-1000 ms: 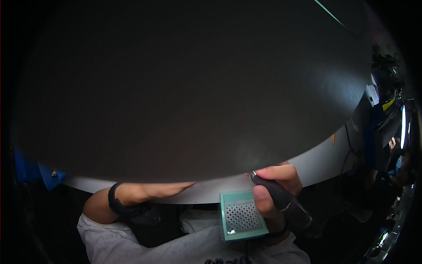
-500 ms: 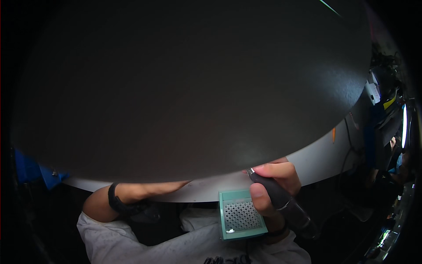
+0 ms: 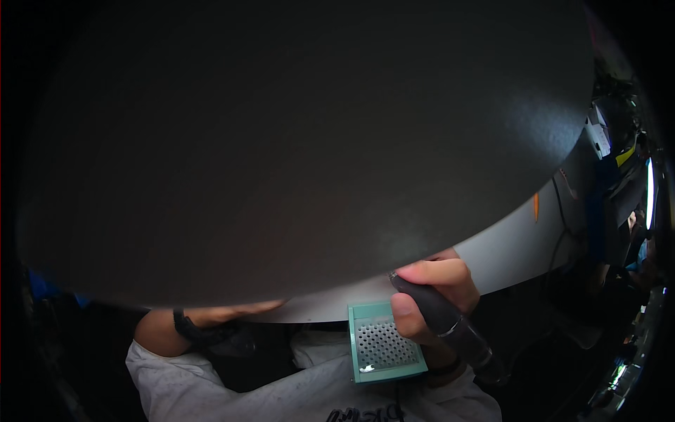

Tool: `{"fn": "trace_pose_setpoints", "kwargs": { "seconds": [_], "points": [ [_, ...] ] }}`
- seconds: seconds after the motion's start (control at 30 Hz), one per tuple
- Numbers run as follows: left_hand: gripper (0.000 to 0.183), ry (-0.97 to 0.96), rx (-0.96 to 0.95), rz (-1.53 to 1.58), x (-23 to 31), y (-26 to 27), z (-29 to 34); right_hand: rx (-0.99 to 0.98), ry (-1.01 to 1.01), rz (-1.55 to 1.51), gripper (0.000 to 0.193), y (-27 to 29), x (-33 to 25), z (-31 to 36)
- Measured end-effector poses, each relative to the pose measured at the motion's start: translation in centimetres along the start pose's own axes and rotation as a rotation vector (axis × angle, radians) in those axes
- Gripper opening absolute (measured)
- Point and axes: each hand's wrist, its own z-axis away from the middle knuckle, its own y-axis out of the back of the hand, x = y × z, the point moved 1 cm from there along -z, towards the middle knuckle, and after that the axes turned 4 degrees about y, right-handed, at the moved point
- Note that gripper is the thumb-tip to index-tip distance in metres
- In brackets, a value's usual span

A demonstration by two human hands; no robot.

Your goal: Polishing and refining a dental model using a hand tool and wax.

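Note:
A large dark grey rounded surface (image 3: 302, 155) fills most of the view and blocks what lies behind it. At lower right, my right hand (image 3: 446, 281) is closed around a tool with a thick dark grey handle (image 3: 432, 306). Thumb and fingers grip it near its metallic front end, which points up and left toward the dark rim. What that tip touches is hidden. Under this hand sits a teal tray with a perforated metal plate (image 3: 387, 344). My left forearm (image 3: 225, 314) passes behind the dark surface, so the left hand itself is hidden.
A white tabletop (image 3: 510, 257) shows below the dark surface. An orange stick-like thing (image 3: 536, 207) and a dark cable (image 3: 560, 200) lie at its right. Cluttered gear, partly yellow (image 3: 624, 156), stands at the far right. Something blue (image 3: 43, 285) shows at the left edge.
The dark surface covers slightly more at lower left, hiding more of my left forearm and the blue thing. My right hand and the tool have shifted slightly left, still gripped.

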Motion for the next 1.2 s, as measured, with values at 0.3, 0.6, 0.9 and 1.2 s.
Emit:
{"fn": "trace_pose_setpoints", "kwargs": {
  "seconds": [0.3,0.6,0.9,1.2],
  "points": [
    [0.035,-0.02,-0.012,-0.03,0.0,-0.1,-0.2,-0.023,0.011,0.039,0.033,0.1,-0.1,-0.1],
    [0.036,-0.052,-0.04,-0.045,-0.6,0.4,-0.3,-0.042,-0.008,0.046,0.039,0.2,-0.2,-0.1],
    [0.035,-0.077,-0.019,-0.078,0.1,-0.1,-0.3,-0.048,0.003,0.057,0.038,0.2,-0.2,-0.2],
    [0.037,0.058,-0.02,-0.481,1.0,0.7,0.4,0.012,-0.038,-0.046,0.037,-0.2,0.3,0.4]
  ]
}}
